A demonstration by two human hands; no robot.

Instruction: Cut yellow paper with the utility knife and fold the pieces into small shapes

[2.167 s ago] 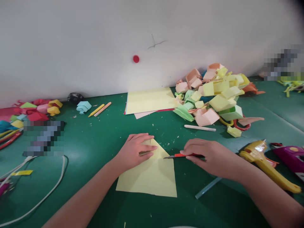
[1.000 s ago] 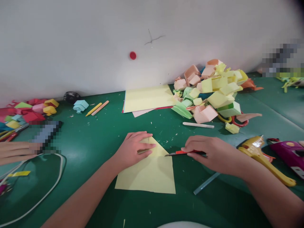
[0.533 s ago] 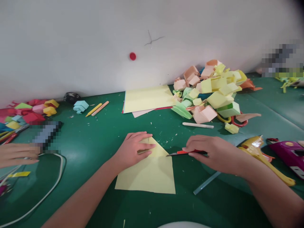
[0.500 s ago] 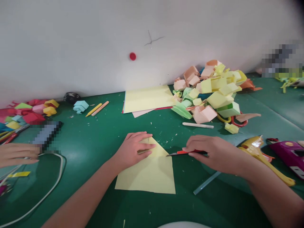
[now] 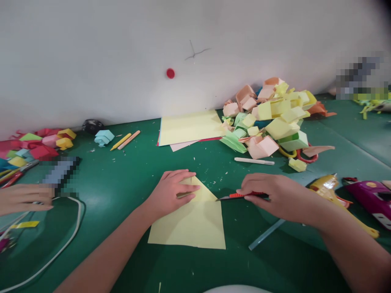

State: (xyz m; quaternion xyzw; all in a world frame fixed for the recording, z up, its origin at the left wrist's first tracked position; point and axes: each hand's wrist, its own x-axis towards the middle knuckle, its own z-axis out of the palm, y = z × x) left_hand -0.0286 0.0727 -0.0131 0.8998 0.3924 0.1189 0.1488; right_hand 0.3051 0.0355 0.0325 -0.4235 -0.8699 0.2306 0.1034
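A sheet of pale yellow paper [image 5: 191, 226], folded to a point at the top, lies on the green table. My left hand [image 5: 174, 193] rests on its upper left part with the fingers apart, pressing it down. In my right hand [image 5: 269, 193] is a red utility knife [image 5: 236, 195], held between thumb and fingers. Its blade points left, the tip at the paper's right corner, where the fold meets the side. A clear glue stick [image 5: 266, 235] lies below my right hand.
Folded paper pieces [image 5: 284, 118] are heaped at back right, near a white pen [image 5: 254, 161]. Yellow [image 5: 328, 187] and purple [image 5: 371, 199] glue guns lie at right. Stacked paper sheets [image 5: 192, 127] touch the wall. At left, another person's hand [image 5: 26, 199] is near a white cable [image 5: 77, 219].
My right hand and the knife have shifted slightly to the right, while my left hand and the paper stay put. The other person's hand has moved a little to the right.
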